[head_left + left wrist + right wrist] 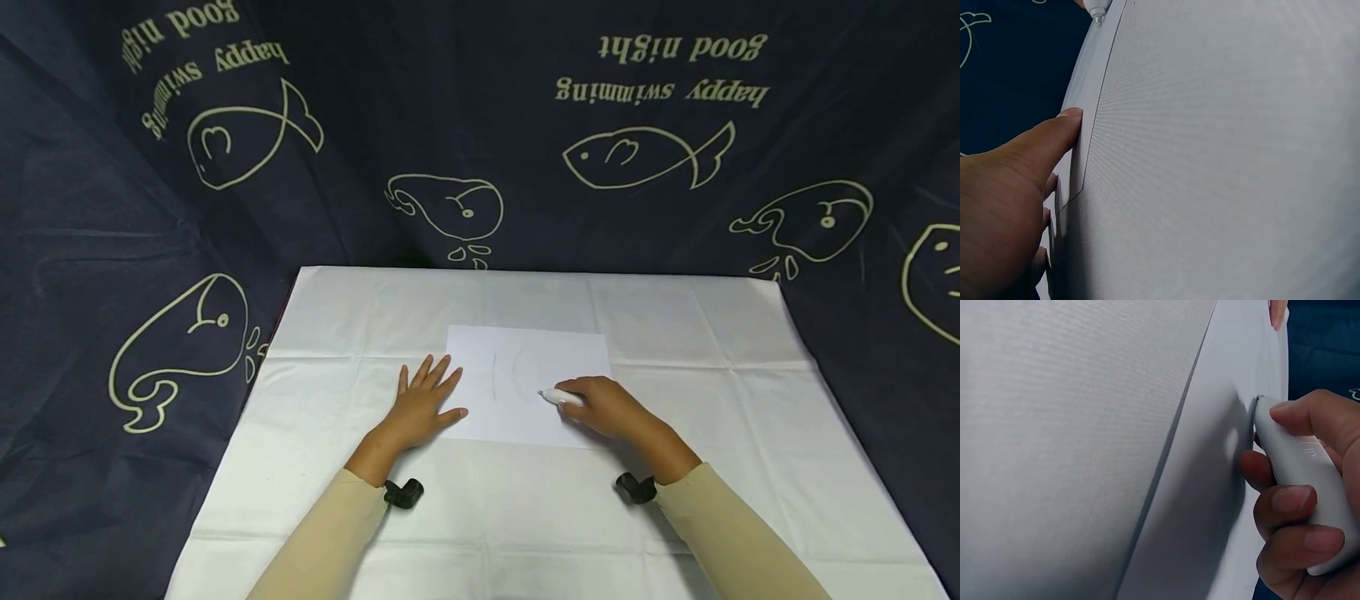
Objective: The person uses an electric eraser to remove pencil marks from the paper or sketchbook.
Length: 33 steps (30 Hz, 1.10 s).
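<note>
A sheet of white paper (480,425) lies on the white cloth, with a thin, nearly straight line and a faint curved outline on it. At its left edge my left hand (420,412) rests with fingers spread, the thumb (1063,134) reaching over the paper's edge in the left wrist view. My right hand (611,408) holds a thick white correction pen (1300,472), fingers curled round its body and one fingertip near its front end. The narrow metal tip points left, right at the paper beside the curved outline.
A white cloth (525,517) with fold creases covers the table. Behind it and at the sides hangs a dark blue fabric (525,100) with fish and whale drawings and upside-down lettering. Black wrist cameras (405,493) sit at both cuffs.
</note>
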Available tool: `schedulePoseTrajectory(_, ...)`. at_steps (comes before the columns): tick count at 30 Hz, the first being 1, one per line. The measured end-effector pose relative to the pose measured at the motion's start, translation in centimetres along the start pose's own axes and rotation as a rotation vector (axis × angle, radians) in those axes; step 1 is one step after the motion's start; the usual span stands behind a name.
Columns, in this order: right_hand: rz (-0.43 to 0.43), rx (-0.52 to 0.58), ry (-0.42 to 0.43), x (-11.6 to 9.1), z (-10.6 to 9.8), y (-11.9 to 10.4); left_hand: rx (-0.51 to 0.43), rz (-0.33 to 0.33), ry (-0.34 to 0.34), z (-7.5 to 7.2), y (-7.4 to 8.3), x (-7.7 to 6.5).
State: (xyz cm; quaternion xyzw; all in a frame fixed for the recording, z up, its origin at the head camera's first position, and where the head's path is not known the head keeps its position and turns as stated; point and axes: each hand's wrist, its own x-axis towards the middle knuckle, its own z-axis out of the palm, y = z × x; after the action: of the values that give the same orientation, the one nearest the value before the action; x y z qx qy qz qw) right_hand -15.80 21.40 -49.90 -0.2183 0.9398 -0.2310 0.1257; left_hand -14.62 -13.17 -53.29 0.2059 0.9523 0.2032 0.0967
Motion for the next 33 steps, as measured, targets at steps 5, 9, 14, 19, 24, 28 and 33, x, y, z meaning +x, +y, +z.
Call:
schedulePoseTrajectory(5, -0.001, 0.004, 0.017, 0.34, 0.05, -0.06, 0.003, 0.001, 0.004, 0.19, 0.00, 0.00)
schedulePoseTrajectory(9, -0.005, -0.009, 0.013, 0.33, -0.04, -0.23, 0.008, 0.000, 0.005, 0.19, -0.01, 0.07)
schedulePoseTrajectory(14, -0.014, -0.008, -0.005, 0.01, -0.29, -0.46, 0.009, -0.002, 0.002, 0.08, -0.03, 0.11)
schedulePoseTrajectory(19, -0.028, -0.002, 0.000, -0.07, -0.25, -0.43, 0.002, -0.005, -0.001, -0.06, 0.05, 0.09)
schedulePoseTrajectory(24, -0.021, -0.020, 0.032, 0.44, 0.03, -0.14, -0.004, -0.008, -0.004, -0.10, 0.18, -0.01)
schedulePoseTrajectory(28, -0.008, -0.024, 0.043, 0.55, 0.13, -0.18, -0.009, -0.009, -0.004, -0.01, 0.16, -0.01)
schedulePoseTrajectory(33, 0.003, -0.023, 0.018, 0.09, 0.00, -0.34, -0.007, -0.013, -0.018, -0.06, 0.14, 0.06)
